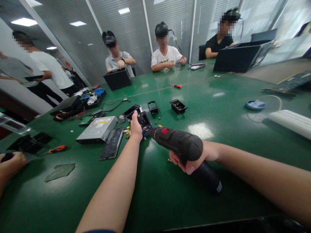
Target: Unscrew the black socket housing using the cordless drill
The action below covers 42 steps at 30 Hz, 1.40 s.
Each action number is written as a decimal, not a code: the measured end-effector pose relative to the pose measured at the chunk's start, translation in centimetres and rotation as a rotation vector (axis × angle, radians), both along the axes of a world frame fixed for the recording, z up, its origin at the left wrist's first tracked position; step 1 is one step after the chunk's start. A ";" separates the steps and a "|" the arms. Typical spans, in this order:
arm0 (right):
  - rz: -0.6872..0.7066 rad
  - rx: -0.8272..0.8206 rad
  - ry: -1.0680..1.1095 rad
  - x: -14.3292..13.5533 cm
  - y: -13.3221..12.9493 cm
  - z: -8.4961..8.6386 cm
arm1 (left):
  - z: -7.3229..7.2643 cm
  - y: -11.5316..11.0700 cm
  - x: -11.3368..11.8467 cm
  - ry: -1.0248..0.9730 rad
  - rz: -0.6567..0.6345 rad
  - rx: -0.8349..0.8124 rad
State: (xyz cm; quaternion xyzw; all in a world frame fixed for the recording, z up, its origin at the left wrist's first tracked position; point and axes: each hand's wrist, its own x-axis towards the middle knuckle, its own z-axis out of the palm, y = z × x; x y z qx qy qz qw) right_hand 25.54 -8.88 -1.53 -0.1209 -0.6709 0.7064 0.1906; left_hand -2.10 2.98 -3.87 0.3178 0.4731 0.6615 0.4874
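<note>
Left hand (136, 127), nearer, gripped open black plastic box (145, 120) at its 2 o'clock, while right hand's (190, 166) fingers wrapped black-and-red pistol-shaped power drill (179, 141), long barrel aimed 10 o'clock at box, contact unclear.

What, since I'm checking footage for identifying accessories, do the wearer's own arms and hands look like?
Both the left hand and right hand are ungloved, with no ring, watch or bracelet showing. The left forearm is bare down to a dark blue sleeve edge at the picture's bottom. The right forearm is bare, with no sleeve in view.
</note>
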 end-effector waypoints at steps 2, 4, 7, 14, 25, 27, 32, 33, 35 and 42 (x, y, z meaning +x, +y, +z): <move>0.002 0.003 0.009 0.0 0.0 -0.1 | 0.0 0.0 0.0 -0.011 0.003 0.001; 0.006 0.000 0.009 0.0 0.1 -0.2 | 0.1 0.0 0.1 -0.020 0.005 0.005; 0.000 -0.019 0.006 0.0 0.1 -0.3 | 0.2 -0.1 0.1 -0.022 0.004 0.007; 0.017 -0.048 0.019 0.0 0.0 0.0 | 0.3 -0.2 0.3 -0.030 0.010 -0.004; 0.021 -0.030 0.027 -0.2 -0.1 0.3 | -0.3 0.1 -0.1 0.006 -0.005 0.014; 0.020 -0.041 0.022 -0.1 -0.1 0.3 | -0.3 0.2 -0.1 0.008 0.005 0.010; 0.011 -0.067 0.021 -0.1 -0.2 0.2 | -0.5 0.3 -0.1 0.014 0.022 0.011; 0.007 -0.067 0.024 -0.1 -0.2 0.2 | -0.5 0.3 -0.2 0.015 0.021 0.014; 0.003 -0.057 0.032 -0.2 -0.1 0.2 | -0.6 0.3 -0.2 0.018 0.017 0.022; 0.019 -0.042 0.019 -0.1 -0.1 0.3 | -0.4 0.2 -0.3 0.015 -0.025 0.015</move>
